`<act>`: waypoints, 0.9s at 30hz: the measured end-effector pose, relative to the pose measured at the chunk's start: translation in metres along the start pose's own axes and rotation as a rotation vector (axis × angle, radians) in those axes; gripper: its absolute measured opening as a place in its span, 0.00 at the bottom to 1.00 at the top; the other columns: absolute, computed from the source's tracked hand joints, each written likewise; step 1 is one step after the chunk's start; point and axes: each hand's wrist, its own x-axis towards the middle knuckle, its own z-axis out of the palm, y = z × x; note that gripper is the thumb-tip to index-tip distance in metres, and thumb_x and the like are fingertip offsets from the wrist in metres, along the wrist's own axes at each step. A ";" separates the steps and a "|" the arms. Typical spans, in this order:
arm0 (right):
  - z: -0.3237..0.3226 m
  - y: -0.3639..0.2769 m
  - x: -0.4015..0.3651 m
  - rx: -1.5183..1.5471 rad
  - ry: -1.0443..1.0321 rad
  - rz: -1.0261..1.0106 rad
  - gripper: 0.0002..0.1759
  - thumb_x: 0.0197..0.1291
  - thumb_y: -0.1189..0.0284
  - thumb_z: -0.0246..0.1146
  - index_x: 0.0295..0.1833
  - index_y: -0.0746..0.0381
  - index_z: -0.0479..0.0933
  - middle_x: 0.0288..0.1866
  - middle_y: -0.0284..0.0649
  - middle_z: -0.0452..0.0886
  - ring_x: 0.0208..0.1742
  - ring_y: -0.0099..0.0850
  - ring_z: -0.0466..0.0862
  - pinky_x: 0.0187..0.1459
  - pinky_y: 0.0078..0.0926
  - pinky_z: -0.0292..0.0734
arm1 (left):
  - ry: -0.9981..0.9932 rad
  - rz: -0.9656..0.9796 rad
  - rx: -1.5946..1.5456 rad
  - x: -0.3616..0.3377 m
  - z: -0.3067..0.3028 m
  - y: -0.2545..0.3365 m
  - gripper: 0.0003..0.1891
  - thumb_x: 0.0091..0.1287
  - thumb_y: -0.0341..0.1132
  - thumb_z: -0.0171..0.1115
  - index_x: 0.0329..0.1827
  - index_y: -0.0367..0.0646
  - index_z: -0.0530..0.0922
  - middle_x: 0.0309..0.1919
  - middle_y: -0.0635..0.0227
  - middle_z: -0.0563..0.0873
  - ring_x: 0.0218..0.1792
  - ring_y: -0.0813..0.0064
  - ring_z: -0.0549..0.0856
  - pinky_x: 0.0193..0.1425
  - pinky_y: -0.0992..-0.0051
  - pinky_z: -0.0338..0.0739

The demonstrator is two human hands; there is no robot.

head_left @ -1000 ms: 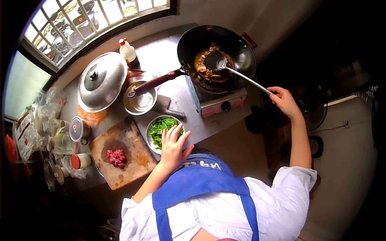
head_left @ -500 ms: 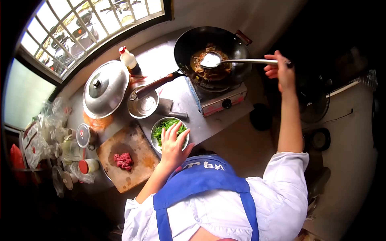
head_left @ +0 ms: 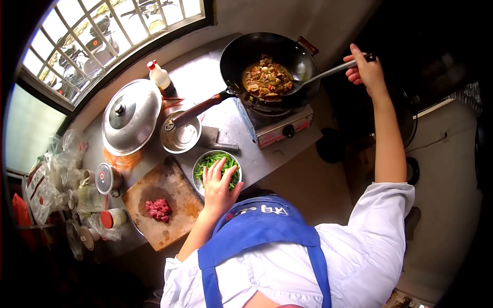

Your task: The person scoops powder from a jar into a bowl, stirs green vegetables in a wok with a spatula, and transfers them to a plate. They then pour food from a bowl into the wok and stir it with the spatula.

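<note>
My right hand (head_left: 365, 69) grips the end of a long metal spatula (head_left: 322, 76) whose blade lies at the right inner wall of a black wok (head_left: 303, 54). The wok sits on a portable gas stove (head_left: 280, 128) and holds a brown stir-fry with chopped vegetables (head_left: 267, 78). My left hand (head_left: 218, 187) rests with spread fingers on the near side of a metal bowl of cut green vegetables (head_left: 214, 160) at the counter's front edge.
A wooden chopping board (head_left: 174, 190) with diced red meat (head_left: 158, 209) lies left of the bowl. Behind stand an empty metal bowl (head_left: 181, 137), a cleaver (head_left: 215, 139), a large steel lid (head_left: 131, 115), a sauce bottle (head_left: 160, 77) and jars and bags (head_left: 77, 185) at far left.
My right hand swung the spatula from over the food to the wok's right side, uncovering the stir-fry. My left hand stayed on the bowl of greens.
</note>
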 end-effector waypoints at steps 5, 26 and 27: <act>0.015 0.050 0.009 0.194 0.097 -0.007 0.23 0.71 0.56 0.58 0.42 0.68 0.84 0.21 0.37 0.81 0.18 0.22 0.80 0.21 0.17 0.75 | -0.011 -0.026 0.035 -0.006 0.000 -0.007 0.28 0.54 0.39 0.74 0.60 0.50 0.78 0.67 0.54 0.73 0.68 0.50 0.71 0.73 0.40 0.57; 0.053 0.024 0.057 0.140 -0.172 -0.235 0.14 0.66 0.65 0.61 0.45 0.64 0.86 0.30 0.36 0.86 0.29 0.22 0.85 0.33 0.18 0.81 | -0.035 -0.014 0.084 -0.006 0.004 0.001 0.29 0.53 0.39 0.74 0.60 0.49 0.78 0.67 0.53 0.73 0.67 0.49 0.71 0.72 0.40 0.57; 0.062 0.020 0.047 0.104 -0.220 -0.317 0.14 0.67 0.67 0.60 0.46 0.64 0.86 0.31 0.35 0.86 0.30 0.20 0.84 0.35 0.19 0.80 | -0.046 -0.008 0.085 -0.006 0.005 0.001 0.29 0.53 0.39 0.74 0.60 0.49 0.78 0.67 0.53 0.73 0.67 0.49 0.71 0.72 0.40 0.57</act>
